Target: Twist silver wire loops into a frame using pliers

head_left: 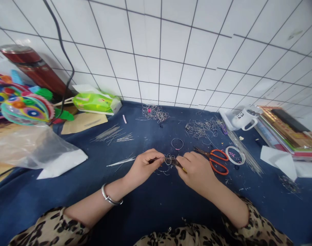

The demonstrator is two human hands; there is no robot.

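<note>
Both hands meet over the blue cloth (150,205) at the table's middle. My left hand (143,165), a silver bangle (110,197) on its wrist, pinches a thin dark tool or wire end. My right hand (197,171) is closed round small pliers with a yellowish handle. Between the fingertips sits a small twisted wire piece (169,160) with loops. A thin wire ring (177,144) lies just beyond the hands.
Orange-handled scissors (216,160) lie right of my right hand, beside a roll of clear tape (235,155). Wire tangles (155,112) and straight wire bundles (112,134) lie farther back. White mug (245,118), books (286,131), plastic bag (35,148), colourful paper craft (25,107).
</note>
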